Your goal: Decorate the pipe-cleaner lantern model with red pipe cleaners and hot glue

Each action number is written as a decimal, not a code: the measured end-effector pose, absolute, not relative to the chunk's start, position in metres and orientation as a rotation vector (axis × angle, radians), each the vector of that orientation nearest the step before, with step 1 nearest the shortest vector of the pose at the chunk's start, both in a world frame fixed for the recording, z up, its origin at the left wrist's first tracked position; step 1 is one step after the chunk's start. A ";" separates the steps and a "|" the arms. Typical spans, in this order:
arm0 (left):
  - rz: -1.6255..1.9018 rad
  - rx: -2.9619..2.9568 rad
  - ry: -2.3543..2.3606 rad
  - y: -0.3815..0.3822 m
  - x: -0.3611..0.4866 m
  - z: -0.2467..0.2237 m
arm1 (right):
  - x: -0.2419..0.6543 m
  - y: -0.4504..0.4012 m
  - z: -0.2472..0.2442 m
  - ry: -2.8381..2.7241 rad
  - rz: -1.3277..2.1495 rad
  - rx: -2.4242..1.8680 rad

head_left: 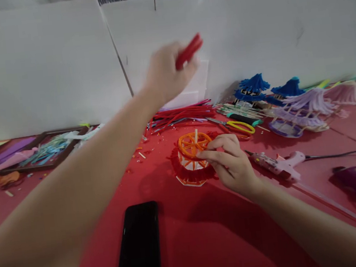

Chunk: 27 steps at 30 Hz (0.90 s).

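Note:
Raised above the table, my left hand is closed around a bundle of red sticks or pipe cleaners, blurred by motion. My right hand pinches the right edge of a round orange spoked frame. That frame sits over a ring of red fringe with a white base beneath it on the red table. A short pale stick stands up from the orange frame. My right fingertips hide part of its edge.
Red pipe cleaners lie behind the craft piece. Yellow-handled scissors, a pink glue gun and blue fringed models are to the right. A black phone lies near the front, a framed tray at left.

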<state>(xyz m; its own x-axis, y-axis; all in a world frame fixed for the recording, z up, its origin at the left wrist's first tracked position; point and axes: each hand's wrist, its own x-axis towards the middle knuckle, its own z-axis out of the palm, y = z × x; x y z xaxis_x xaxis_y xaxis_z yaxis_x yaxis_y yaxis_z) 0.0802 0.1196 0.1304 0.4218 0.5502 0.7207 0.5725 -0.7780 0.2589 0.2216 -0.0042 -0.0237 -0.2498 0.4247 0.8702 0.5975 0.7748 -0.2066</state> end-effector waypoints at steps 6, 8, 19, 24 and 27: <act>-0.604 -3.243 -1.442 0.147 0.068 0.067 | 0.220 -0.005 -0.024 -1.878 -0.160 -0.758; -0.742 -3.223 -1.457 0.138 0.056 0.064 | 0.221 -0.005 -0.023 -1.864 -0.142 -0.767; -0.962 -2.910 -0.724 0.002 0.010 0.028 | 0.221 -0.017 0.003 -1.656 0.243 -1.131; -1.142 -2.792 -0.765 -0.014 0.017 0.015 | 0.212 -0.029 0.012 -1.677 0.392 -1.164; -1.161 -2.857 -0.767 -0.016 0.016 0.017 | 0.210 -0.033 0.014 -1.697 0.437 -1.177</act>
